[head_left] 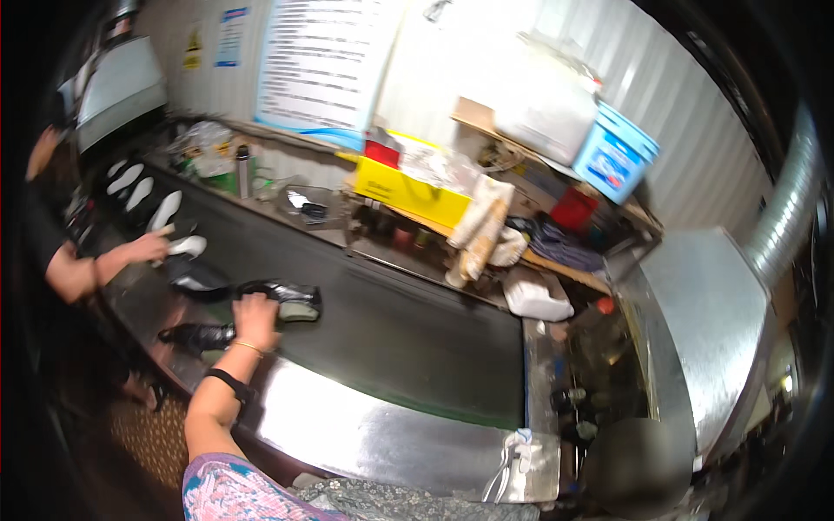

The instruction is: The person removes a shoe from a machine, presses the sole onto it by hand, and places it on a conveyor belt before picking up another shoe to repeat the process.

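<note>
Contact is showing between the left hand (256, 323) and a black shoe (285, 293) on the belt (417, 334); blur is leaving it impossible to tell whether the fingers are closing round it. The right hand is lying outside the view, so the left is standing nearer. The shoe is sitting at and just beyond the fingertips, its long axis running left to right, roughly along the belt. Its upper is appearing glossy black, with a grey-green patch showing on its near right side. A second shoe (195, 335), also black, is lying just left of the hand, near the metal ledge (334, 412). Farther left, a co-worker's hand (149, 249) is resting near a white insole (188, 246).
</note>
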The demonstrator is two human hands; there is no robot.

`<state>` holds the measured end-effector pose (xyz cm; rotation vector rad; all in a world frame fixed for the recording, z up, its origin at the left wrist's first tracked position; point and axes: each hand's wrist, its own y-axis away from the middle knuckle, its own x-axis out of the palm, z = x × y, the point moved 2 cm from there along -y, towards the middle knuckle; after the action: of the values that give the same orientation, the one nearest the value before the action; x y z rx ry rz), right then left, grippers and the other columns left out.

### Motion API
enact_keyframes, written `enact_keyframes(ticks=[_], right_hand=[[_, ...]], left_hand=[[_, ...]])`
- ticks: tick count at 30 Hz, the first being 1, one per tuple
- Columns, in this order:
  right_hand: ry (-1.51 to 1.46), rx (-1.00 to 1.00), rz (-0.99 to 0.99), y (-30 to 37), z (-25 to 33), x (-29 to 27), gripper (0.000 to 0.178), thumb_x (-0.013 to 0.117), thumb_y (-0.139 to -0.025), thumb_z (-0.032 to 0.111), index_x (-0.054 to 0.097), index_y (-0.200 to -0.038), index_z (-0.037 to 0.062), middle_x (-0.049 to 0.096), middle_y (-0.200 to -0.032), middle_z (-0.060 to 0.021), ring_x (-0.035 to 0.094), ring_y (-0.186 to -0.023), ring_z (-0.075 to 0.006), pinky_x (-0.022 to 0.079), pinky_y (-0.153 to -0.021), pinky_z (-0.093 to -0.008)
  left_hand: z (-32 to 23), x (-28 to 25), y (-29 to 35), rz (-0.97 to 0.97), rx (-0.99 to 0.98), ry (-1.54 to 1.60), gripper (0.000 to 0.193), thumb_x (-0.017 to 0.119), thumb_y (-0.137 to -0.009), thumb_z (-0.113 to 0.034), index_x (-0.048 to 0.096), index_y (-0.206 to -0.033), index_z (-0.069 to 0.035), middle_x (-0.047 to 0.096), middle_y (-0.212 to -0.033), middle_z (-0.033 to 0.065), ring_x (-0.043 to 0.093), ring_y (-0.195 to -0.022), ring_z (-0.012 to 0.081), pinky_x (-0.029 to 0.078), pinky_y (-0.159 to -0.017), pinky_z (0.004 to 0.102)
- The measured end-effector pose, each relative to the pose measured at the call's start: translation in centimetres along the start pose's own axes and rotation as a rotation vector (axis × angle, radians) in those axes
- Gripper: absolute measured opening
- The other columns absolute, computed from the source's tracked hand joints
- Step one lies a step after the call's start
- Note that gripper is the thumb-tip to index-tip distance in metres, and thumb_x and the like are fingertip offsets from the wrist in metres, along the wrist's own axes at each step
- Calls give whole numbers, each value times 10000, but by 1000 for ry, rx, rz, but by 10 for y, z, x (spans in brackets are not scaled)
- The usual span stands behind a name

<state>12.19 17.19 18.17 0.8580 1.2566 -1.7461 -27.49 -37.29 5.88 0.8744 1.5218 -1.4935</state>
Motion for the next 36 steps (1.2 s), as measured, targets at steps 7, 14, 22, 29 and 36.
enact_keyframes(ticks=[7, 14, 22, 29, 36], right_hand=[[143, 513, -77, 100, 12, 24, 84, 710, -821, 95, 655, -833, 32, 576, -707, -97, 560, -583, -321, 473, -544, -386], [13, 350, -260, 93, 38, 88, 187, 787, -771, 201, 653, -790, 71, 586, -686, -79, 558, -527, -268, 449, -499, -358], [-217, 115, -221, 24, 43, 103, 213, 743, -821, 242, 639, -692, 108, 604, -614, -75, 619, -545, -260, 492, -504, -355], [-483, 213, -168, 46, 42, 87, 217, 719, -877, 251, 684, -773, 64, 646, -688, -100, 649, -606, -274, 500, -540, -361], [-626, 227, -449, 43, 29, 68, 523, 759, -858, 226, 531, -1313, 108, 632, -1185, -184, 683, -966, -266, 547, -796, -342]], left_hand=[[219, 92, -52, 497, 56, 368, 490, 570, -943, -342, 584, -1216, 65, 614, -1244, 253, 590, -1168, 344, 458, -985, 414], [225, 74, -88, 161, 85, 696, 383, 610, -917, -204, 595, -1239, 3, 638, -1202, 191, 625, -1019, 278, 504, -835, 389], [112, 31, 210, 233, -235, 998, 312, 630, -881, -121, 629, -1177, -23, 650, -1063, 133, 632, -859, 234, 532, -730, 371], [144, 77, 179, 750, -876, 1531, 246, 597, -801, -154, 688, -962, 8, 623, -809, 82, 605, -783, 245, 519, -773, 400], [134, 123, 194, 1292, -297, 1719, 240, 585, -891, -179, 680, -1066, -44, 675, -1013, 79, 634, -982, 218, 523, -822, 329]])
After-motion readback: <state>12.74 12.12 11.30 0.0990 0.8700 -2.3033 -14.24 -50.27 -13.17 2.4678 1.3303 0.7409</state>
